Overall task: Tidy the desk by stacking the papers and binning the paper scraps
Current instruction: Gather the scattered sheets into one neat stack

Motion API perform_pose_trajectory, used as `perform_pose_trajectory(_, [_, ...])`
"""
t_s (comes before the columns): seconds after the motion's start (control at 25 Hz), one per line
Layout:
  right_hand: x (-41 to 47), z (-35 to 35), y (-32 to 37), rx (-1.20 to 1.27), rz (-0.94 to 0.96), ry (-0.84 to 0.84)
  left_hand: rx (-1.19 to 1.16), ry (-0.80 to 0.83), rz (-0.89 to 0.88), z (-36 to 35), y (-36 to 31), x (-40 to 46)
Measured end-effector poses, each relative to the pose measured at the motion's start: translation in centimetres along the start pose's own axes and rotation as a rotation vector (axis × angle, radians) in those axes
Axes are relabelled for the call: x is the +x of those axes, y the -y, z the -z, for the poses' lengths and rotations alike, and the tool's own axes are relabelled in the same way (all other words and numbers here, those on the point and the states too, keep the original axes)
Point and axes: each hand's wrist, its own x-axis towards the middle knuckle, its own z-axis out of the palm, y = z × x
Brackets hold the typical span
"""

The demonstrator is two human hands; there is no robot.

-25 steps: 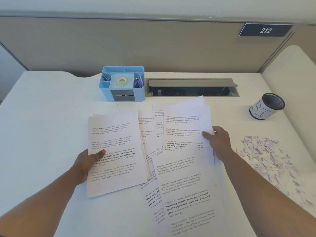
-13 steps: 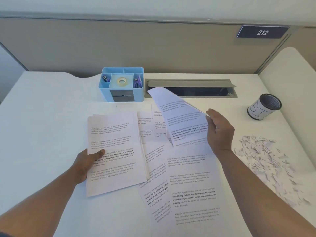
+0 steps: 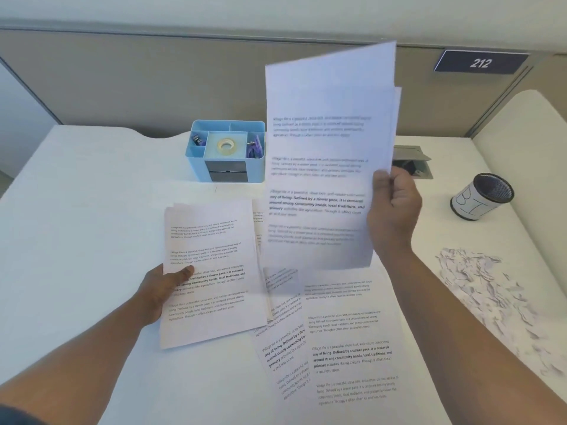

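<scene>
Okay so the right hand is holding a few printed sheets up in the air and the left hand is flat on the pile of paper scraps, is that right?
Not quite. The head view shows the left hand on the stack of printed white sheets, not the scraps. The pile of torn white paper scraps lies untouched. The right hand does hold the raised printed sheets.

White printed paper sheets stand raised upright above the desk. A small white paper stack and loose printed sheets lie flat. Torn white paper scraps lie heaped at right.
</scene>
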Motion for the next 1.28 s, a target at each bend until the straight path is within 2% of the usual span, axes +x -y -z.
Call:
perform_pose_trajectory(0.2, [-4.6,-2.5,-4.7,-0.046,-0.339,0.293,-0.001,0.008,0.005,0.0,-0.2,-0.2])
perform_pose_trajectory(0.32, [-7.3,-4.0,-7.1,-0.08,-0.518,0.4,-0.003,0.035,0.014,0.0,-0.3,-0.4])
perform_pose_trajectory(0.44, [-9.0,-6.0,-7.7,-0.087,-0.616,0.47,-0.008,0.062,0.022,0.2,-0.4,-0.6])
perform_pose_trajectory(0.76, [-11.3,-11.1,-7.2,-0.116,-0.625,0.657,-0.053,0.115,0.061,0.2,-1.0,-1.2])
perform_pose_trajectory(0.92, [-12.1,-13.2,-6.5,-0.137,-0.69,0.829,-0.039,0.158,0.034,0.4,-0.9,-1.1])
perform_pose_trajectory(1.08, [-12.5,-13.3,-4.8,-0.096,-0.735,0.996,-0.004,0.089,0.025,0.6,-0.4,-0.8])
perform_pose_trajectory(1.2, [-12.3,-12.5,-3.7,-0.086,-0.658,0.977,0.058,0.013,-0.052,0.4,-0.6,-1.8])
perform_pose_trajectory(1.28, [-11.8,-12.0,-3.2,-0.107,-0.636,0.907,0.044,-0.008,-0.142,0.7,-1.6,-3.2])
